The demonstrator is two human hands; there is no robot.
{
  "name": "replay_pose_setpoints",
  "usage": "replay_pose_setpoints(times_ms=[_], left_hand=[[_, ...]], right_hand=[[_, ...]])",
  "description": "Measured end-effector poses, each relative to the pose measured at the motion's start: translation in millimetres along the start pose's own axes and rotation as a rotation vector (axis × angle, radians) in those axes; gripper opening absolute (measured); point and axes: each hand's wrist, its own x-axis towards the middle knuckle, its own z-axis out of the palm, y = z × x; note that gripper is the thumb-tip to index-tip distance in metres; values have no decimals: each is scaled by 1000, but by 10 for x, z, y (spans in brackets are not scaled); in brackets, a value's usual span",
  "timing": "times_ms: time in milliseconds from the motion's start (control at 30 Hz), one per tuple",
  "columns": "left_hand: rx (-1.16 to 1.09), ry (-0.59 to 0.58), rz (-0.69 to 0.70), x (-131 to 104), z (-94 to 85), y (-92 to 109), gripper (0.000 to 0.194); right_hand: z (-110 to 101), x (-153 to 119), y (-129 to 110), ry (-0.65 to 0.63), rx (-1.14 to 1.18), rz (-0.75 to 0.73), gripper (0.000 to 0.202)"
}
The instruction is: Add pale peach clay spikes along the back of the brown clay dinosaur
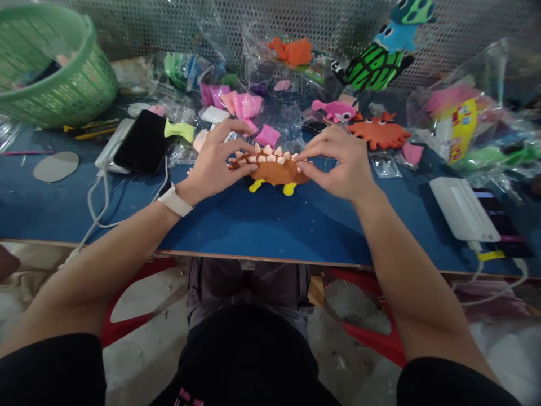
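A brown clay figure (274, 172) with rows of pale pink spikes along its back and yellow feet stands on the blue table between my hands. My left hand (220, 158) holds its left part, thumb and fingers closed around the spiked end. At the figure's right end, my right hand (338, 160) pinches with thumb and forefinger by the last spikes. Behind my right hand lies an orange crab figure (380, 132), with a pink figure (336, 110) beside it. A yellow-green clay piece (180, 131) is left of my left hand.
The blue table (262, 231) has a green basket (54, 67) at back left. A black phone (142, 141) lies left, a white power bank (464, 208) with cables right. Plastic bags of coloured clay and a turtle figure (374, 67) stand along the mesh backboard.
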Motion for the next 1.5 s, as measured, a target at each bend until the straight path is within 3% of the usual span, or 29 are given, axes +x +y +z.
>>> replay_pose_setpoints(times_ms=[200,400,633,867,1000,1100,1333,1500], left_hand=[[0,-2,23,18,-15,28,19],[27,-29,-4,26,-43,33,14],[56,-49,21,20,-33,-36,18],[28,-24,15,10,-12,1,18],[4,-6,0,20,-18,65,20],[4,-2,-36,34,-30,112,25],[37,45,27,45,-46,220,25],[31,-26,48,36,-84,466,19]], right_hand=[[-163,15,10,-83,-37,-76,16],[-390,18,63,-243,-72,-34,24],[-295,-7,-3,-253,-65,46,13],[-359,31,-10,-213,-49,27,8],[-287,43,-62,-41,58,22,9],[-185,23,-115,12,122,97,12],[29,-9,-212,40,222,98,13],[196,-44,-370,2,365,125,45]])
